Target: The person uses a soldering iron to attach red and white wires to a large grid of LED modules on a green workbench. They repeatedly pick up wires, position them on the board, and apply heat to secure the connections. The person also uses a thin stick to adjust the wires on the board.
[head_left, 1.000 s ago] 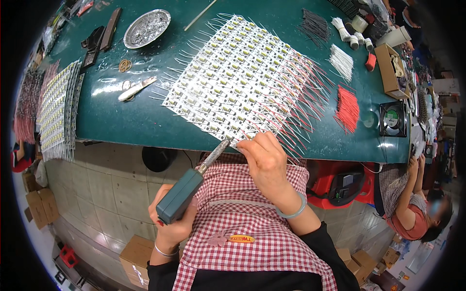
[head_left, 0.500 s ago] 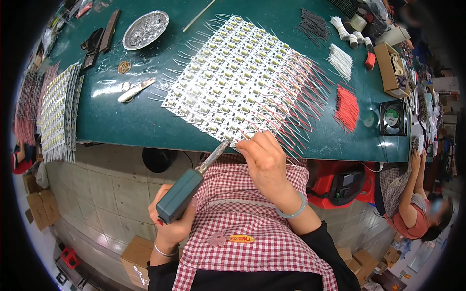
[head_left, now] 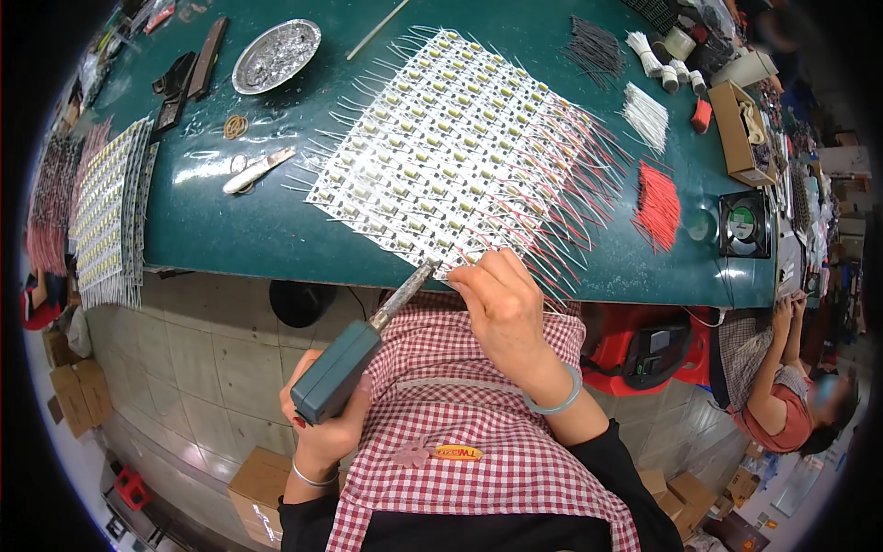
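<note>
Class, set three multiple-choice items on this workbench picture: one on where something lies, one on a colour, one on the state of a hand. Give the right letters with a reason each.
1. Where does the round metal dish lie?
A. at the far left part of the green table
B. on the floor
C. on the person's lap

2. What colour is the loose bundle of cut wires right of the panel of small boards?
A. blue
B. red
C. yellow

3. What is the left hand doing?
A. lying flat and empty
B. gripping the teal-handled soldering tool
C. holding a box

Answers: 1 A, the dish sits on the tabletop near the far left edge. 2 B, the bundle is bright red. 3 B, its fingers wrap the handle while the right hand rests at the panel's near edge.
</note>
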Motion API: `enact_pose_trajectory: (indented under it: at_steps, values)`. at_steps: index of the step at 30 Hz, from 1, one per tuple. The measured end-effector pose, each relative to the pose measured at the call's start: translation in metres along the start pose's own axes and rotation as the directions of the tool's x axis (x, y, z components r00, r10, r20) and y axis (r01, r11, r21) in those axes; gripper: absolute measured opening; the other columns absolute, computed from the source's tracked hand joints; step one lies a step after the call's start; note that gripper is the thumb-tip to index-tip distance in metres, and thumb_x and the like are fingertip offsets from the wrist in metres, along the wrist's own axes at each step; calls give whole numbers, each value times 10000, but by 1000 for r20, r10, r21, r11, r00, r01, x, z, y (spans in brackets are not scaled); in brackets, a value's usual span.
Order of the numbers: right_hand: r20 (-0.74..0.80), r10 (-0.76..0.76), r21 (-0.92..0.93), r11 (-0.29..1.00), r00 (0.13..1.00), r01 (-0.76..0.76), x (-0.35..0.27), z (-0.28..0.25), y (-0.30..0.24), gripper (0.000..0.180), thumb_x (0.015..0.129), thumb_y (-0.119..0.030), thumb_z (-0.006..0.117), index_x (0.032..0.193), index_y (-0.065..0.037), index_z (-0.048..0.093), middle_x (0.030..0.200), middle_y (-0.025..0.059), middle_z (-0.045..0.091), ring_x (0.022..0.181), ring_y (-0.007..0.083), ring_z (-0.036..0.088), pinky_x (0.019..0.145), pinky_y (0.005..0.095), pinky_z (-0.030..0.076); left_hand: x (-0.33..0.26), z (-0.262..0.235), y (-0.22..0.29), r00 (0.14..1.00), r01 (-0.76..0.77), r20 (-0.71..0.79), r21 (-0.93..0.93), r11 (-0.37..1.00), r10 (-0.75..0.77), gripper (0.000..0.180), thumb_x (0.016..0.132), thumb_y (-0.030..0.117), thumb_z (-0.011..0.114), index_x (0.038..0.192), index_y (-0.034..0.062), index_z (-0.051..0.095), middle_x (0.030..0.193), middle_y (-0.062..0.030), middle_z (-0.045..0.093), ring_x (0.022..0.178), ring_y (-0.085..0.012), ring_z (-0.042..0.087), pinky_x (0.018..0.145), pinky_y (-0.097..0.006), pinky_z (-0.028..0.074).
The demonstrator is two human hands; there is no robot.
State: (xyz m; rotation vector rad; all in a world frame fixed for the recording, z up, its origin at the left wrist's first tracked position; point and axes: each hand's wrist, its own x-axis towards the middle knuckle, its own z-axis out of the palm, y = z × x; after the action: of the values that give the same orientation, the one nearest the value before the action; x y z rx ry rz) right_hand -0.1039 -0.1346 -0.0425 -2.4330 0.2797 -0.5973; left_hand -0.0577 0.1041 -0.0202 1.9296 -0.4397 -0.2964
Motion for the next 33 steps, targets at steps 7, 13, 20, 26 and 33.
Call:
enact_pose_trajectory:
  at_steps: [7,13,20,26,33]
  values:
    - [-1,4,8,1000,1000,-4,0,0,0,105,756,9,720,843,-31,677,755,79,532,729,263,551,618,385,464,-2,-1,-3,1000,23,-2,-19,1000,-23,232,720,-14,746,940,-68,692,831,-125,649,676,-192,631,584,-283,487]
    - [-1,3,10,1000,1000,-3,-1,0,0,108,753,11,720,842,-33,678,753,76,535,729,261,552,623,379,463,1,2,-4,998,-57,-11,6,998,57,233,711,-22,745,931,-71,686,857,-138,656,699,-207,651,590,-286,493]
    - [6,1,29,1000,1000,-1,0,0,2,107,752,11,724,837,-31,675,760,77,538,733,265,553,626,379,463,5,6,1,995,-98,-29,7,995,98,231,706,-21,748,920,-73,678,874,-153,661,713,-236,662,605,-300,503]
    - [15,5,37,999,1000,-6,1,-1,2,108,751,9,730,835,-27,673,764,77,541,737,265,554,629,379,464,6,6,2,994,-105,-29,6,994,105,222,708,-26,743,917,-70,682,864,-150,660,708,-232,658,602,-298,499]
    - [43,15,39,999,999,-17,4,-3,0,114,746,10,736,831,-28,670,770,73,548,745,258,556,637,375,464,-1,1,-2,998,65,-5,-47,997,-66,209,715,-26,738,916,-61,689,843,-123,650,676,-191,629,586,-279,486]
